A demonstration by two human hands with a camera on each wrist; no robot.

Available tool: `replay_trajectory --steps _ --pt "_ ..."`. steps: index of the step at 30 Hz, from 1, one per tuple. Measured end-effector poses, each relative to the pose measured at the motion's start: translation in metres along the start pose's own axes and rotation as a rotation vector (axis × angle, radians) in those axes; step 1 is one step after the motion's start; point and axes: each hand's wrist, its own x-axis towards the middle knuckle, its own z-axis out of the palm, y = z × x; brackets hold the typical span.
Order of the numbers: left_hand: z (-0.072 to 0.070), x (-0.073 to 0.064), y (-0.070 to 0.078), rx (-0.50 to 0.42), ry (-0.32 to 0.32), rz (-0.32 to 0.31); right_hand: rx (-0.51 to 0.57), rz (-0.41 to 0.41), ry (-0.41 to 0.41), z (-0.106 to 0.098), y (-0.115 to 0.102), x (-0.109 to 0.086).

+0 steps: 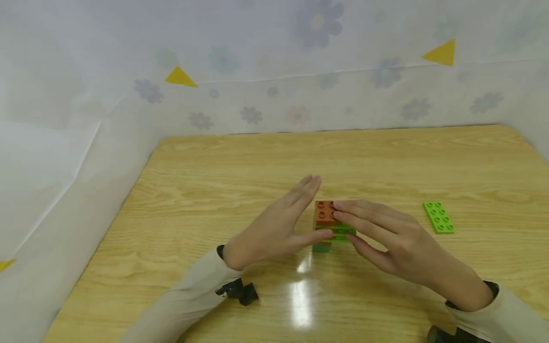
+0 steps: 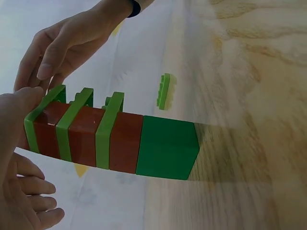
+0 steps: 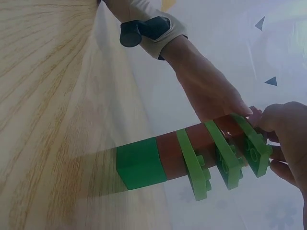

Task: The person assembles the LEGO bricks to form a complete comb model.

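Note:
A brick tower stands on the table, with a dark green block (image 2: 168, 147) at its base. Above it, red-brown bricks (image 2: 127, 143) alternate with light green plates (image 3: 194, 165) that jut out to the right. An orange-brown brick (image 1: 324, 213) with studs tops the tower. My left hand (image 1: 274, 223) is at the tower's left, fingers extended past it and thumb across its near side. On the right, my right hand (image 1: 392, 238) rests its extended fingertips on the top brick's right edge. Its thumb points toward the jutting plates, slightly below.
A loose light green plate (image 1: 439, 217) with studs lies on the wooden table (image 1: 231, 166) to the right of my right hand. White flowered sheeting (image 1: 274, 102) with yellow triangles rises behind the table and along its left side.

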Motion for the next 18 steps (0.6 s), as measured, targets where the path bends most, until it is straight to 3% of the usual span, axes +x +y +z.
replay_trajectory --steps 2,5,13,18 --pt "0.003 0.003 0.001 -0.030 -0.056 -0.051 0.003 -0.005 0.004 0.000 0.000 0.000" --pt "0.004 0.005 0.002 -0.074 -0.083 -0.062 0.017 -0.017 0.015 0.001 -0.001 0.001" --pt "0.005 0.002 -0.002 -0.128 -0.065 -0.071 0.005 -0.029 0.006 0.003 -0.001 0.002" --pt "0.005 0.000 -0.002 -0.120 -0.068 -0.093 -0.049 0.029 0.008 -0.006 0.009 -0.004"
